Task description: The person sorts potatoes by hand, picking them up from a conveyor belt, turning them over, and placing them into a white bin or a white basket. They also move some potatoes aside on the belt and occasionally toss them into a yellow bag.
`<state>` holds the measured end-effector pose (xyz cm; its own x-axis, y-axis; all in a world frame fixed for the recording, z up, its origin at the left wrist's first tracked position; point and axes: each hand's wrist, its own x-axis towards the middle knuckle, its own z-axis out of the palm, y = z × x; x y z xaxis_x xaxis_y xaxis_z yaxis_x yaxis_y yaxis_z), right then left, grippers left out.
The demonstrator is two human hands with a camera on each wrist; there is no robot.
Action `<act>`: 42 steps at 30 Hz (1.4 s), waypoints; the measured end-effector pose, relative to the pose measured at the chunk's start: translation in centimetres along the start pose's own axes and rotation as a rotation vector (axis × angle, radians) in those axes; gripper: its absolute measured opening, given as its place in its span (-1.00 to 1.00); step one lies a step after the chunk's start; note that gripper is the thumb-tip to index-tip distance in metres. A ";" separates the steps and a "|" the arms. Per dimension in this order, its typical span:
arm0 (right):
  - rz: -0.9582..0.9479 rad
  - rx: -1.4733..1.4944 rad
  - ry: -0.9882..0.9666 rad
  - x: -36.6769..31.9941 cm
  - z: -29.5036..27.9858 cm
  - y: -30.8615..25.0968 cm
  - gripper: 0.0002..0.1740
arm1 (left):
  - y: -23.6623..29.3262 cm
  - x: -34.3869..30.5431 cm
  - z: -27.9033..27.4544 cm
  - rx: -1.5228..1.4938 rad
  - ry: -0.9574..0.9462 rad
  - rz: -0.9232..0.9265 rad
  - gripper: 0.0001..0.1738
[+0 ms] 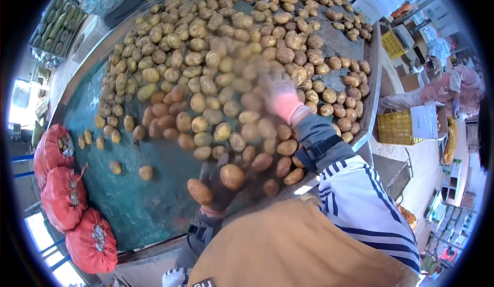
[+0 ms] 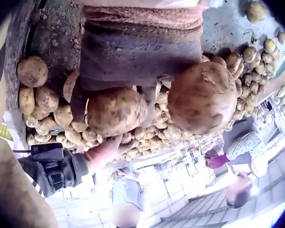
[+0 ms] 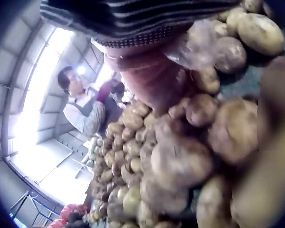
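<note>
My left hand (image 1: 220, 194), in a dark glove, holds two potatoes over the near edge of the sorting table. In the left wrist view one potato (image 2: 116, 111) sits between its fingers, and a second, bigger-looking potato (image 2: 203, 97) is against the side of the hand. My right hand (image 1: 280, 89), in a pale glove with a pink cuff, reaches palm down into the heap of potatoes (image 1: 195, 58). The potatoes around it are blurred. Its fingertips are hidden in the right wrist view, where loose potatoes (image 3: 180, 161) lie just past the glove.
Green table surface (image 1: 103, 194) shows at left, with a few stray potatoes. Red mesh sacks (image 1: 64, 197) stand along the left edge. Beyond the right edge are a yellow crate (image 1: 399, 127) and a bending person (image 1: 458, 89). Another person (image 3: 88, 104) stands across the heap.
</note>
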<state>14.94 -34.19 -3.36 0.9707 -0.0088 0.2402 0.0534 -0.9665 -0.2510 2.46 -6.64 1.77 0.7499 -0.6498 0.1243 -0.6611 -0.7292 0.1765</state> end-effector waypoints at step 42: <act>-0.773 0.583 -1.014 -2.9 0.2 -30.3 -0.62 | -7.9 -17.5 3.5 -2.710 1.235 -0.994 -0.22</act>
<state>10.53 -4.82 3.37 0.3824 0.8985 -0.2155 0.4910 -0.3952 -0.7764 -5.53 9.74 -5.23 0.8036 0.0601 -0.5921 -0.0465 0.9982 0.0383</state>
